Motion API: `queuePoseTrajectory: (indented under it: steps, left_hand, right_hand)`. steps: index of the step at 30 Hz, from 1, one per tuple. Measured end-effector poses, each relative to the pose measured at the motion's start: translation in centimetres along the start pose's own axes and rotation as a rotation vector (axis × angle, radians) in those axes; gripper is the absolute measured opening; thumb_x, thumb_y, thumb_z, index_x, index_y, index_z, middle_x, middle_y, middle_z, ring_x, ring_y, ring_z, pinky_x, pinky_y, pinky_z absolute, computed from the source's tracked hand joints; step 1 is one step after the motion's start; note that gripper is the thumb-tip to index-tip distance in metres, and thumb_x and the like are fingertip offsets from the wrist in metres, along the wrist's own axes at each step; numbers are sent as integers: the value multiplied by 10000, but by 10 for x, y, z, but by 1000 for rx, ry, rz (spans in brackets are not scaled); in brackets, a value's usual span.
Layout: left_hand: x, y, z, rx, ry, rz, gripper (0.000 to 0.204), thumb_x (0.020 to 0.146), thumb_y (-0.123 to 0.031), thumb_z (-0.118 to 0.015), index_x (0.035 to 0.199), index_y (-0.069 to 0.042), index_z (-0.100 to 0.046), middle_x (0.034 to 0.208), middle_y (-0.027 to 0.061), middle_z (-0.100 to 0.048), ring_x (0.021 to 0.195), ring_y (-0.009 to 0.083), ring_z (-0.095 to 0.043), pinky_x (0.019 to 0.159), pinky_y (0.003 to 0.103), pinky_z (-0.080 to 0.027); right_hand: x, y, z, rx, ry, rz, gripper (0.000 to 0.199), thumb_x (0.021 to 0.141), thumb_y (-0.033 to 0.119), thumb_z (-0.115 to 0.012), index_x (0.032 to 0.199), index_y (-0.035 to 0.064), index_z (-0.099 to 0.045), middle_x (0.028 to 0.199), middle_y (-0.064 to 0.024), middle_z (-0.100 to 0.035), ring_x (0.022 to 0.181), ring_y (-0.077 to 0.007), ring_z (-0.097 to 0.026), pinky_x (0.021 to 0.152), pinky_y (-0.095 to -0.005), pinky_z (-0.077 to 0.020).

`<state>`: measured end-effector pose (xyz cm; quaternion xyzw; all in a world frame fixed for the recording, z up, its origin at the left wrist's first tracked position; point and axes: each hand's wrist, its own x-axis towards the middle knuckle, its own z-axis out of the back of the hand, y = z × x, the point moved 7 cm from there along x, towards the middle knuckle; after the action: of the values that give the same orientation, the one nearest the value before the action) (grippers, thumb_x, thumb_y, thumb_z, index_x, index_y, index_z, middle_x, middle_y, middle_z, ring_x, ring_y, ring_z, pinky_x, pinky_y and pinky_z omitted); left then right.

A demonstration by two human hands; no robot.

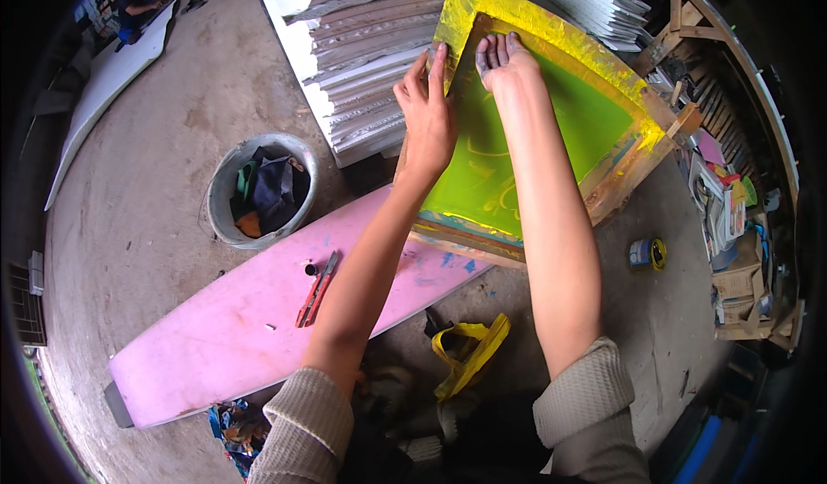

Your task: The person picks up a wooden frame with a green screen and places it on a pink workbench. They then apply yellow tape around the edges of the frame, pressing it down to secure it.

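I see the concrete floor first, grey and scuffed, spreading under everything; across it lies a long pink board, smooth and rounded at its ends, with a red utility knife resting on its face; behind it rises a stack of white panels, their edges ragged and layered; a round grey bucket stuffed with dark rags stands just beside the board. The thing in hand is a wooden screen frame, its border crusted with yellow tape and its mesh a flat bright green, propped tilted with its lower edge on the pink board and its top against the stack. My left hand is closed over the frame's left rail, fingers curled round the edge; my right hand lies open and flat on the mesh near the top corner, fingertips smudged dark. I judge the risks thus: pressing hard on taut mesh could stretch or tear it; the frame could skid on the smooth board if the left grip loosens; the dirty fingers could mark the green. A yellow strap and a small tape roll lie on the floor.
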<state>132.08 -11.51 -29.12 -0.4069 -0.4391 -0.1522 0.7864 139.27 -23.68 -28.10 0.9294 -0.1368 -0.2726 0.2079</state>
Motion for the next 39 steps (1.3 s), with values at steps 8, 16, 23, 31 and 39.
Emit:
queuePoseTrajectory:
  steps: [8, 16, 23, 31, 39]
  left_hand:
    - [5, 1, 2, -46, -53, -9, 727, 682, 85, -553, 1342, -115, -325, 1242, 214, -350, 1087, 385, -382, 924, 467, -314]
    - [3, -1, 2, -72, -18, 49, 719, 677, 70, -559, 1333, -100, -319, 1260, 198, -353, 1103, 367, -375, 921, 449, -309]
    - [3, 3, 4, -86, -16, 50, 731, 657, 90, -533, 1330, -96, -318, 1259, 195, -353, 1118, 358, -370, 921, 453, -299]
    - [7, 6, 4, -97, -17, 20, 731, 665, 77, -552, 1332, -119, -324, 1272, 199, -348, 1091, 381, -368, 933, 464, -301]
    - [7, 3, 2, -140, 10, 7, 718, 689, 58, -572, 1338, -97, -306, 1284, 205, -339, 1132, 375, -354, 948, 465, -267]
  right_hand:
    - [36, -1, -14, -7, -94, -4, 204, 904, 262, -437, 838, 123, -570, 824, 68, -567, 758, -81, -540, 665, -256, -446]
    - [10, 6, -3, -176, -17, 45, 206, 916, 276, -401, 1052, 146, -487, 955, 46, -528, 911, -131, -533, 858, -451, -367]
    - [-22, 2, 0, -70, -7, 135, 384, 936, 146, -318, 1304, 52, -367, 1346, -53, -428, 1142, -209, -504, 1036, -347, -275]
    - [14, -5, -19, 42, -116, 102, 246, 931, 130, -330, 1050, 96, -542, 998, -41, -573, 850, -126, -532, 804, -246, -416]
    - [23, -18, -53, 122, -134, 52, 193, 900, 104, -375, 952, 88, -561, 828, -38, -558, 693, -120, -507, 678, -240, -450]
